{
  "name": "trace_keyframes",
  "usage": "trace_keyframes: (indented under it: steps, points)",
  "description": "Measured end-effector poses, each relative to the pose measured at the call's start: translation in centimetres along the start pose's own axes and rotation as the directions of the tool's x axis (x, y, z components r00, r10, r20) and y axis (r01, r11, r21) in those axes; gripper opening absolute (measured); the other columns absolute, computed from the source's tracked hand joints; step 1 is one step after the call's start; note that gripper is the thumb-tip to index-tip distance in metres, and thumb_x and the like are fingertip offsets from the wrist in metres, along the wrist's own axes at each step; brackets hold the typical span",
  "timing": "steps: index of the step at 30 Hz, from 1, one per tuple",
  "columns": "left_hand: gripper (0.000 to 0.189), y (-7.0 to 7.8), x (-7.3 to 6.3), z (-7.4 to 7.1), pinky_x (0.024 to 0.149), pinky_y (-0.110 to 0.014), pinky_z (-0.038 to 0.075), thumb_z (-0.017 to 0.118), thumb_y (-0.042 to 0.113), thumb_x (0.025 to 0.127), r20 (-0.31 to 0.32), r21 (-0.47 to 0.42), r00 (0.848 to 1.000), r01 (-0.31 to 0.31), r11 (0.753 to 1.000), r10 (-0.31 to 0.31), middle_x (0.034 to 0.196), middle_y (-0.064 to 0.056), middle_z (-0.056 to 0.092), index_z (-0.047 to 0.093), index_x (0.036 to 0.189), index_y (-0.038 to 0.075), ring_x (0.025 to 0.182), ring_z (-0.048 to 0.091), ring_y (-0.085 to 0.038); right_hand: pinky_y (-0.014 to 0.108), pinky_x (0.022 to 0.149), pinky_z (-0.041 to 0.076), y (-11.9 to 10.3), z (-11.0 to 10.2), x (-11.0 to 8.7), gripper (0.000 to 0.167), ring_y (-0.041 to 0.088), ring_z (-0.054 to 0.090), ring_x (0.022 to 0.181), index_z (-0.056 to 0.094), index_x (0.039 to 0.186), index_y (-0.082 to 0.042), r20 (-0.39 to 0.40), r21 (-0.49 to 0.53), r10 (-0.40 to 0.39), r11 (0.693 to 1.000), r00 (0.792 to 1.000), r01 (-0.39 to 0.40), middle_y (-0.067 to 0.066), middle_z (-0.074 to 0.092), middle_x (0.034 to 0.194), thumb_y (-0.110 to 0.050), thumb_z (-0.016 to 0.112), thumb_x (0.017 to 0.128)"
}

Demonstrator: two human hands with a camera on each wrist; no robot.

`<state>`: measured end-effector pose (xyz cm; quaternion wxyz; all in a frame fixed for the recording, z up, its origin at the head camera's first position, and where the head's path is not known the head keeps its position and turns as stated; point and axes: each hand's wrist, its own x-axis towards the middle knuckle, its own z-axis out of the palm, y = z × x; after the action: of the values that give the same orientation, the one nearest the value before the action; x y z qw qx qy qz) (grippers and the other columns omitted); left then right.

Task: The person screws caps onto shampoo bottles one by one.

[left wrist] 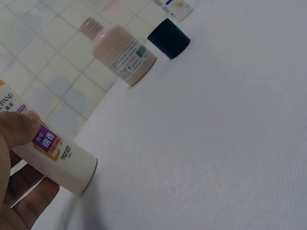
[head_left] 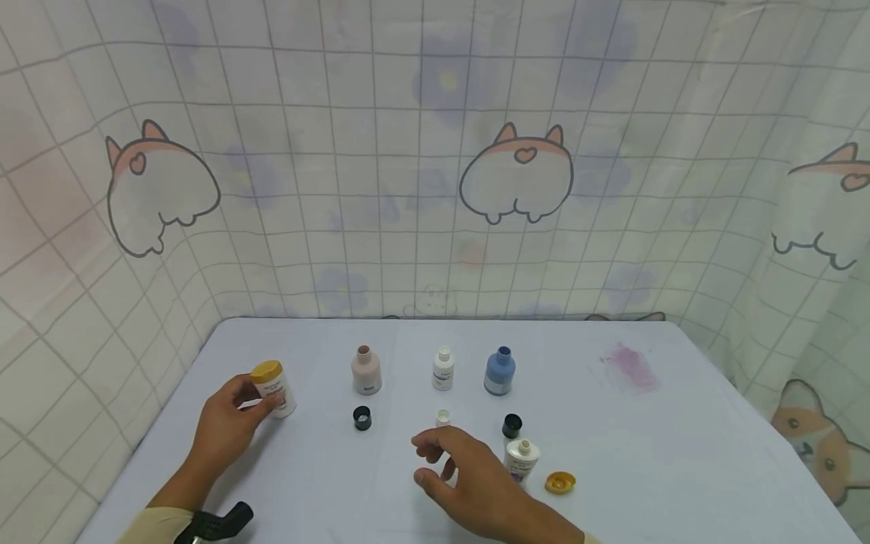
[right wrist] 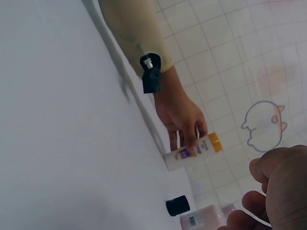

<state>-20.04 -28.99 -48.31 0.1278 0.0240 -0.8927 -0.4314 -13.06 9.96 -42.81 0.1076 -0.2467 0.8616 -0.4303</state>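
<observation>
My left hand [head_left: 226, 429] grips a white bottle with a yellow cap [head_left: 285, 406] at the left of the table, thumb in front and fingers behind. In the left wrist view the bottle [left wrist: 73, 166] shows a purple and orange label, its base close over the tabletop. My right hand [head_left: 476, 483] is over the middle front, fingers loosely bent, with nothing in them. Just beyond its fingers is a small white cap [head_left: 443, 416]. Beside its back stands an uncapped white bottle [head_left: 520, 461], partly hidden, with a yellow cap [head_left: 560, 483] lying to the right.
Across the back stand an uncapped pinkish bottle [head_left: 367, 373], a small white bottle [head_left: 443, 371] and an uncapped blue bottle [head_left: 499, 374]. Black caps lie before the pinkish bottle [left wrist: 128, 55] and the blue one. A pink stain [head_left: 632, 368] marks the white tabletop.
</observation>
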Motion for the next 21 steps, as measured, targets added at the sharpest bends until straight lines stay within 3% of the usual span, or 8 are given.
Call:
trace_keyframes:
  steps: [2,9,15,21]
  points:
    - [0.053,0.0,0.0,-0.01,0.09,-0.024,0.057,0.078,0.032,0.094,0.0,0.001,1.0,0.005,1.0,-0.005,0.124,-0.023,0.065,0.058,0.128,-0.002,0.117,0.062,-0.037,0.026,0.081,0.058,0.05,0.0,-0.01,0.036,0.006,0.06,0.092,0.058,0.132,-0.02,0.002,0.0,0.001,1.0,1.0,-0.001,-0.007,0.062,0.117,-0.032,0.069,0.1]
    - [0.054,0.01,0.05,0.02,0.081,-0.004,0.047,0.078,0.033,0.094,0.006,-0.025,1.0,0.013,1.0,-0.013,0.124,-0.023,0.065,0.057,0.129,-0.003,0.117,0.062,-0.037,0.028,0.082,0.058,0.07,-0.02,-0.14,0.035,0.006,0.06,0.092,0.058,0.132,-0.019,-0.003,-0.009,-0.006,1.0,1.0,0.006,-0.01,0.062,0.116,-0.031,0.069,0.101]
    - [0.053,0.07,-0.04,0.07,0.079,-0.004,0.047,0.079,0.029,0.093,0.002,-0.044,1.0,0.017,0.999,-0.017,0.123,-0.026,0.065,0.057,0.129,-0.003,0.115,0.063,-0.039,0.025,0.081,0.058,0.04,-0.23,-0.37,0.034,0.003,0.059,0.093,0.059,0.131,-0.02,-0.016,-0.011,-0.01,1.0,1.0,0.01,-0.011,0.061,0.114,-0.028,0.07,0.1]
    - [0.066,0.15,-0.2,-0.03,0.076,-0.009,0.052,0.079,0.032,0.093,0.014,-0.071,1.0,0.014,0.997,-0.013,0.127,-0.028,0.062,0.049,0.139,-0.004,0.112,0.065,-0.042,0.023,0.081,0.057,0.14,-0.43,-0.68,0.034,0.007,0.06,0.094,0.059,0.131,-0.02,-0.029,-0.021,-0.005,1.0,1.0,0.005,-0.011,0.062,0.115,-0.027,0.071,0.099]
